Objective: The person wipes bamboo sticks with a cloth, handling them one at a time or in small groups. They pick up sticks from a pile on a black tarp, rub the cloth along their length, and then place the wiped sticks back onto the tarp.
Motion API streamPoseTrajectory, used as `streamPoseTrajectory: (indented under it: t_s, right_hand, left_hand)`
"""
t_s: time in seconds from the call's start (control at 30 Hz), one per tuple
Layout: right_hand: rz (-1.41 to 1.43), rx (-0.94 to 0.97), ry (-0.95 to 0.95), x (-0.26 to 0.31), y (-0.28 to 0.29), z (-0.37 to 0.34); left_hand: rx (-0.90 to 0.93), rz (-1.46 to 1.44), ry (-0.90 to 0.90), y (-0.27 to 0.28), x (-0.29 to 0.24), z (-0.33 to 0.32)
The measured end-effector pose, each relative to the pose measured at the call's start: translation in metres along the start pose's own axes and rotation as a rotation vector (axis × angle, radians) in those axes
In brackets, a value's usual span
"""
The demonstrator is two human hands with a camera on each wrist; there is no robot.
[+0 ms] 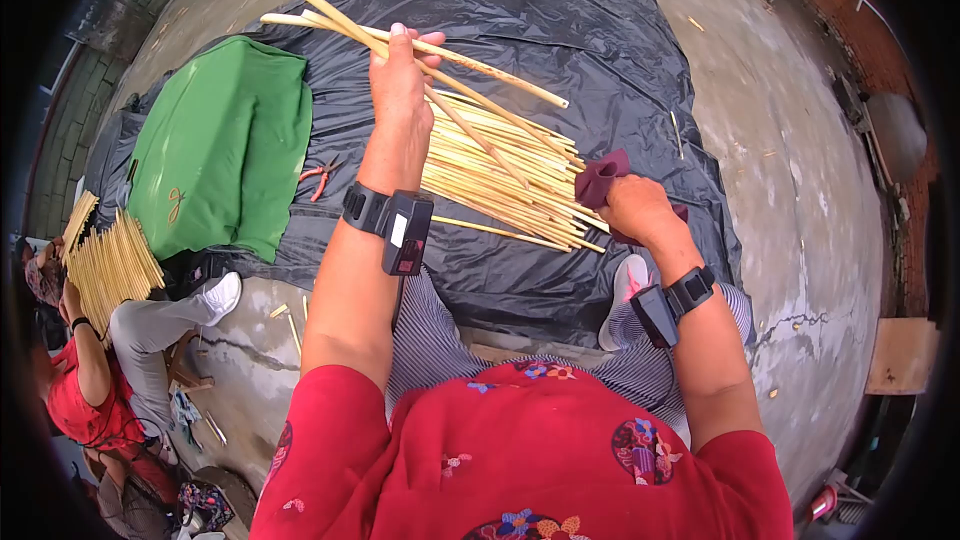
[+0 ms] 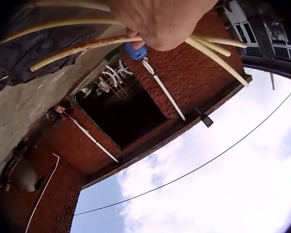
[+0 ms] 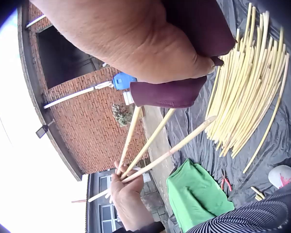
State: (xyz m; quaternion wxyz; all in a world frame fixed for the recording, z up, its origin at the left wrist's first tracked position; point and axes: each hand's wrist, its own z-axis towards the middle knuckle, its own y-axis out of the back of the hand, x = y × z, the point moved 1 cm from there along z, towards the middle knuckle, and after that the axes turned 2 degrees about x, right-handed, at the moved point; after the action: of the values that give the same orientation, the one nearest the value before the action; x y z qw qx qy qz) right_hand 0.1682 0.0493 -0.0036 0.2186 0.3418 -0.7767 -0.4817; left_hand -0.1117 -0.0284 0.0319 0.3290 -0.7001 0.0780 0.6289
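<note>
My left hand (image 1: 402,90) is raised over the dark sheet and grips three pale, slender peeled sticks (image 1: 500,81), which cross and fan out from the fist. In the right wrist view the same hand (image 3: 127,194) shows the sticks running toward the right hand. My right hand (image 1: 640,208) holds a bunched maroon cloth (image 1: 598,178). One stick runs toward this cloth; whether the cloth wraps it I cannot tell. Beneath both hands lies a thick layer of similar sticks (image 1: 500,180), laid roughly side by side.
A black plastic sheet (image 1: 560,0) covers the concrete ground. To the left, a green cloth (image 1: 225,140) drapes over a bulky heap, with scissors (image 1: 176,204) on it. Red-handled pliers (image 1: 320,178) lie beside it. At far left another person (image 1: 95,380) sits near a stick bundle (image 1: 115,260).
</note>
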Motion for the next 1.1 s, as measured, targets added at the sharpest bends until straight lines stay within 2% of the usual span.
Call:
streamPoseTrajectory:
  t_s: [0.1, 0.17, 0.3, 0.37, 0.43, 0.47, 0.5, 0.57, 0.6, 0.73, 0.83, 0.9, 0.97, 1.03, 1.1]
  right_hand:
    - [0.081, -0.127, -0.097, -0.008, 0.014, -0.008]
    - [0.194, -0.282, -0.114, -0.021, 0.012, -0.008]
    - [0.609, -0.689, 0.119, -0.058, 0.001, 0.006]
    - [0.780, -0.657, 0.085, -0.066, 0.003, 0.006]
    - [0.876, -0.630, 0.064, -0.068, 0.006, 0.001]
    - [0.887, -0.590, 0.015, -0.058, 0.016, -0.010]
    - [0.885, -0.639, 0.062, -0.061, 0.015, -0.008]
    - [1.058, -0.620, 0.092, -0.062, 0.010, -0.007]
    - [1.051, -0.615, 0.095, -0.063, 0.009, -0.008]
    - [0.993, -0.611, 0.086, -0.063, 0.008, -0.012]
    - [1.017, -0.612, 0.075, -0.068, 0.004, -0.016]
    - [1.052, -0.601, 0.028, -0.070, 0.002, -0.019]
    - [1.098, -0.557, 0.012, -0.070, -0.001, -0.016]
    - [1.136, -0.536, -0.011, -0.073, -0.005, -0.019]
    - [1.166, -0.527, -0.022, -0.070, -0.007, -0.017]
  left_hand:
    - [0.001, -0.023, -0.136, 0.008, -0.005, 0.002]
    - [0.006, -0.218, -0.124, 0.014, -0.019, -0.002]
    - [-0.053, -0.261, -0.315, 0.061, -0.062, -0.013]
    - [-0.082, -0.148, -0.387, 0.107, -0.085, -0.022]
    - [-0.092, 0.138, -0.470, 0.159, -0.109, -0.040]
    - [-0.108, 0.244, -0.412, 0.186, -0.114, -0.051]
    - [-0.124, 0.352, -0.329, 0.212, -0.113, -0.063]
    - [-0.151, 0.556, -0.156, 0.267, -0.096, -0.092]
    - [-0.182, 0.590, -0.039, 0.295, -0.080, -0.106]
    - [-0.337, 0.760, 0.331, 0.429, 0.028, -0.166]
    - [-0.436, 0.970, 0.539, 0.499, 0.099, -0.225]
    - [-0.474, 1.213, 0.540, 0.566, 0.161, -0.262]
    - [-0.470, 1.252, 0.664, 0.550, 0.152, -0.289]
    - [-0.360, 1.334, 0.661, 0.553, 0.154, -0.306]
    - [-0.404, 1.254, 0.795, 0.536, 0.145, -0.310]
